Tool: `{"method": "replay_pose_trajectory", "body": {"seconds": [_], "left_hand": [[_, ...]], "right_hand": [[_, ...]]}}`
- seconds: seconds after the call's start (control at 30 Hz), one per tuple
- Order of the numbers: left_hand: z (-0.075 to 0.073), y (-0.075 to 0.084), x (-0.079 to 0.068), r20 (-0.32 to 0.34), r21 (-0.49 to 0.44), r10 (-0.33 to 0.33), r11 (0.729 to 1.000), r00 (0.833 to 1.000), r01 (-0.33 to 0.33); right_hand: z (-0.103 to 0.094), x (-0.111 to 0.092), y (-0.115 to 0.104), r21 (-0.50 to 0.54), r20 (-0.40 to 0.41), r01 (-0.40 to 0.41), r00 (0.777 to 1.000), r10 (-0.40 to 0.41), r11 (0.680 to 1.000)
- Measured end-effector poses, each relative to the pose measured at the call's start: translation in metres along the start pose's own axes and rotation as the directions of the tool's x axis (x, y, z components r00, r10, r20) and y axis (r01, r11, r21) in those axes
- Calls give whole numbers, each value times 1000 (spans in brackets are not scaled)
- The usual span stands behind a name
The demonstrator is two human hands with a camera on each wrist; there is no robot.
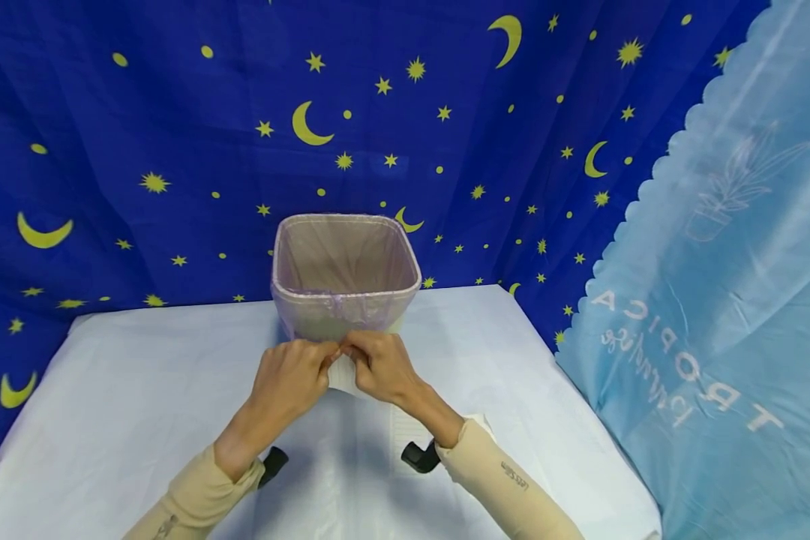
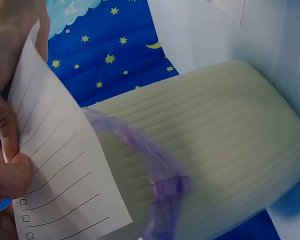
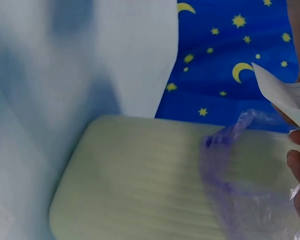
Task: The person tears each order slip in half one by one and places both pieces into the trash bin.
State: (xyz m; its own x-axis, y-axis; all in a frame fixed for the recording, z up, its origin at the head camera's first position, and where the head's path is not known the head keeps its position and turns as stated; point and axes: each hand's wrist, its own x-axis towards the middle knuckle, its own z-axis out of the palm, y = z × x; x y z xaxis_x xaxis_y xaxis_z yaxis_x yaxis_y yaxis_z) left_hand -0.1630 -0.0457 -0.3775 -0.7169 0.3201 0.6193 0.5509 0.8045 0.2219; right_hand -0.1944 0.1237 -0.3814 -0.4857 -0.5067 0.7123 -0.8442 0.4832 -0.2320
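Observation:
In the head view my left hand (image 1: 290,376) and right hand (image 1: 382,365) meet just in front of a waste bin (image 1: 317,328). Both pinch the top edge of a white paper sheet (image 1: 342,375), fingertips close together. Ruled lines and small checkboxes show on this lined sheet (image 2: 65,155) in the left wrist view; a corner of the paper (image 3: 277,92) appears in the right wrist view. A purple translucent bin bag (image 2: 170,187) lines the pale bin and folds over its rim. Inside, the bin shows only the liner.
Another lined sheet (image 1: 405,431) lies on the white-covered table (image 1: 162,375) beneath my right forearm. Black mounts (image 1: 420,456) sit at both wrists. A blue star-and-moon curtain (image 1: 209,150) hangs behind, and a light blue cloth (image 1: 715,300) hangs on the right.

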Motion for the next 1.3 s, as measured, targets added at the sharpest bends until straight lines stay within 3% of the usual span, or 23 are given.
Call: {"method": "replay_pose_trajectory", "body": {"seconds": [0.2, 0.37, 0.5, 0.57, 0.63, 0.73, 0.83, 0.9, 1.0, 1.1, 1.3], "left_hand": [[0, 0, 2, -62, 27, 23, 999, 998, -21], [1, 2, 0, -116, 52, 55, 997, 992, -49], [1, 3, 0, -136, 69, 83, 995, 987, -74], [-1, 4, 0, -109, 74, 88, 994, 990, -81], [-3, 4, 2, -43, 51, 75, 996, 996, -73], [-8, 4, 5, 114, -39, 23, 999, 993, -18], [-13, 1, 9, 260, -124, -34, 990, 965, 68], [-16, -1, 11, 317, -137, -45, 986, 947, 92], [-18, -4, 12, 346, -132, -46, 986, 937, 97], [-18, -6, 12, 337, -125, -38, 989, 941, 85], [-16, -4, 12, 313, -135, -28, 988, 949, 74]], "right_hand": [[2, 3, -2, 190, -6, -102, 994, 105, 977], [5, 3, -3, 275, 24, -199, 980, 200, 941], [3, 6, -4, 383, 112, -337, 941, 319, 860], [1, 8, -2, 436, 165, -396, 918, 361, 808], [-2, 9, 1, 444, 202, -426, 905, 375, 789], [-8, 11, 5, 394, 243, -413, 908, 340, 821], [-16, 13, 7, 300, 302, -350, 917, 259, 888], [-22, 15, 7, 236, 360, -303, 910, 207, 923], [-30, 17, 6, 104, 436, -221, 886, 155, 970], [-36, 19, 4, -30, 468, -120, 876, 120, 992], [-37, 21, -1, -168, 434, 58, 901, 21, 984]]}}
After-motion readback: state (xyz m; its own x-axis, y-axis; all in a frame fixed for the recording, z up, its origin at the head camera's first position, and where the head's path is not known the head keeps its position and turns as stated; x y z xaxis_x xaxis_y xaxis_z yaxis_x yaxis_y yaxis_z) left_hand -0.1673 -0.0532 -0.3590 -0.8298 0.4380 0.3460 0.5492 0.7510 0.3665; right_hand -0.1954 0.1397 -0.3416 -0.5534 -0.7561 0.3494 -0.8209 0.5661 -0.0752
